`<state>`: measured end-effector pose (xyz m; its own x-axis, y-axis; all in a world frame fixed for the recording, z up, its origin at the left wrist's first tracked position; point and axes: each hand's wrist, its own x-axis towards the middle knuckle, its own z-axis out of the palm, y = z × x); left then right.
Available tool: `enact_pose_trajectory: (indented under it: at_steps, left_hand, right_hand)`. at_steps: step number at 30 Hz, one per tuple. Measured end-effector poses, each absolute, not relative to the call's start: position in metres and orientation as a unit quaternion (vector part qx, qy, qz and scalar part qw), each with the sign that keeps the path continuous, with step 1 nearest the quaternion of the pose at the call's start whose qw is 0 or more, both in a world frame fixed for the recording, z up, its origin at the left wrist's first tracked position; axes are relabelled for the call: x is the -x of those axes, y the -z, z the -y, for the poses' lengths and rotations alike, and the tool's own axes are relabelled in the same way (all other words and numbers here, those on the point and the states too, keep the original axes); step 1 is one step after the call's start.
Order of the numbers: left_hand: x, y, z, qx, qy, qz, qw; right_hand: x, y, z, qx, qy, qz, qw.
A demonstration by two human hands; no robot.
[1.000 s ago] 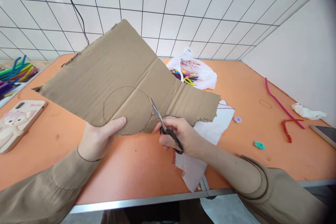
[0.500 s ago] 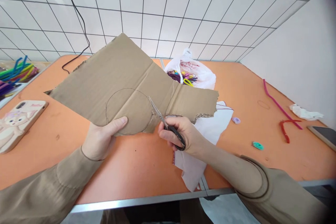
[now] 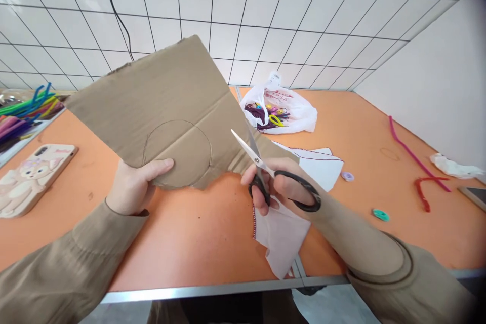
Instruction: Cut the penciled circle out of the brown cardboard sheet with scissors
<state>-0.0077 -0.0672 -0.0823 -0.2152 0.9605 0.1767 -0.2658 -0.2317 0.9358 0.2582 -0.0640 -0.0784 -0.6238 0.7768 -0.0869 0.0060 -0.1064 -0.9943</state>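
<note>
My left hand (image 3: 136,185) grips a large piece of brown cardboard (image 3: 163,86) by its lower edge, thumb on top and fingers hidden behind. A drawn circle (image 3: 182,147) shows on the cardboard beside the thumb, and the board's lower edge is ragged near it. My right hand (image 3: 277,187) is closed around the black handles of a pair of scissors (image 3: 257,159). Their blades are spread and point up and left, with the tips over the cardboard's right part. No cardboard is seen between the blades. A white cloth (image 3: 281,238) with dark red stitching lies below my right hand.
A white plastic bag (image 3: 304,116) of colourful craft bits stands behind the cardboard. Pipe cleaners (image 3: 23,116) and a phone in a cartoon case (image 3: 36,179) are at left. On the right lie a magenta strip (image 3: 412,154), a red strip (image 3: 422,195) and a teal coil (image 3: 380,214).
The scissors have come away from the circle's right edge, moved right and spread apart. The cardboard has tilted, its right flap now lower and partly behind my right hand.
</note>
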Motion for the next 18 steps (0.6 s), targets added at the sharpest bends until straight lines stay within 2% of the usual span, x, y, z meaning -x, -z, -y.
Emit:
enact_pose_trajectory:
  at_steps: [6, 18]
  left_hand:
    - [0.008, 0.082, 0.071, -0.417, -0.615, -0.428, 0.514]
    - [0.009, 0.070, 0.073, -0.401, -0.603, -0.427, 0.542]
  right_hand:
    - [-0.258, 0.067, 0.065, 0.371, -0.662, 0.631, 0.160]
    - [-0.255, 0.067, 0.066, 0.388, -0.696, 0.590, 0.131]
